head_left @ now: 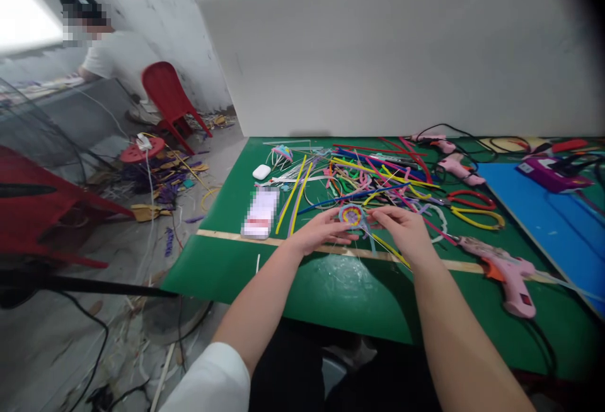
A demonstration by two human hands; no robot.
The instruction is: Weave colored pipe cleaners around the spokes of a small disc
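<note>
A small round disc (351, 215) coiled from fuzzy strands, light blue outside, with red and yellow rings and a purple middle, is held just above the green table. My left hand (321, 230) grips its left side, thumb below and fingers around the edge. Thin wires stick out beneath it, and a light blue pipe cleaner (372, 246) hangs at its lower right. Close to the disc's right edge, my right hand (401, 229) is pinched closed; what lies between its fingertips is too small to make out.
Loose coloured pipe cleaners (363, 179) lie heaped behind my hands. Scissors (477, 207) and a pink glue gun (505, 267) lie at right, near a blue board (529, 223) and purple power strip (555, 172). A phone (261, 213) and white case (261, 172) are left. A person sits far left.
</note>
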